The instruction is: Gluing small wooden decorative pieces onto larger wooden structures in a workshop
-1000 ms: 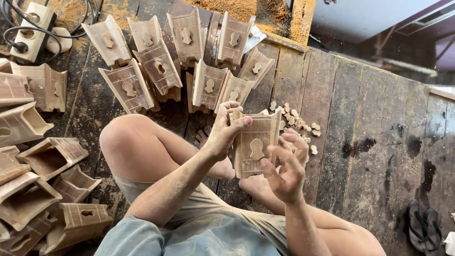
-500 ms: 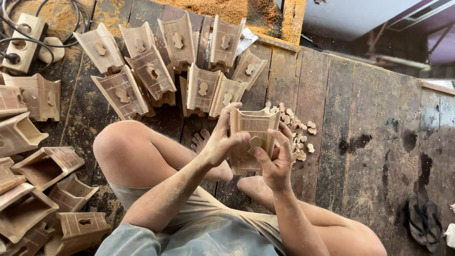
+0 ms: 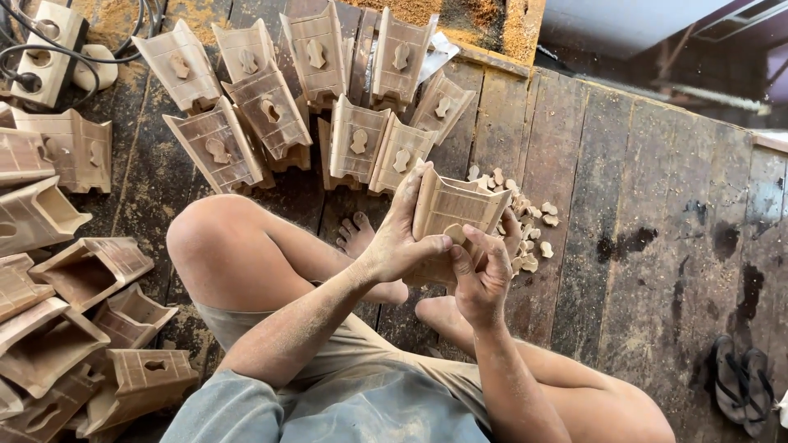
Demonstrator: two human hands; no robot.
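Note:
I hold a small tapered wooden box (image 3: 454, 212) in front of me, tilted with its open top away. My left hand (image 3: 400, 238) wraps its left side, thumb across the front. My right hand (image 3: 483, 275) grips it from the lower right, thumb pressing a small keyhole-shaped wooden plug (image 3: 454, 234) in the front panel. On the floor planks just beyond the box lies a scatter of loose wooden plugs (image 3: 525, 220).
A row of similar boxes with plugs fitted (image 3: 271, 115) stands ahead. Boxes with open cut-outs (image 3: 74, 303) are heaped at my left. Power sockets and cables (image 3: 41, 49) lie far left, sawdust (image 3: 460, 20) ahead, sandals (image 3: 739, 381) at lower right. My bare knee (image 3: 213, 246) is raised left.
The box has tilted away and risen slightly. My right hand went from open beside it to pressing the plug with its thumb and gripping the box.

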